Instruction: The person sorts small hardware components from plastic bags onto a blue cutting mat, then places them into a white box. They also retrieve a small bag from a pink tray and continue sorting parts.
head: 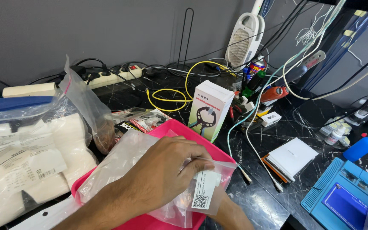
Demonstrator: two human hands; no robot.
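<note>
The left hand lies across a clear plastic bag resting on the pink tray, its fingers pinched together on the bag's top edge beside a white label. The right hand sits under the bag, mostly hidden, so its fingers cannot be judged. The step looks like opening the bag; next, a firm hold on the opposite edge seems needed.

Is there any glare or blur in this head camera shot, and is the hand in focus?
Head view: evenly lit and mostly sharp; the left hand is in focus, the clear plastic bag shows soft sheen, the black marble tabletop reflects faintly, and edges bow slightly.
</note>
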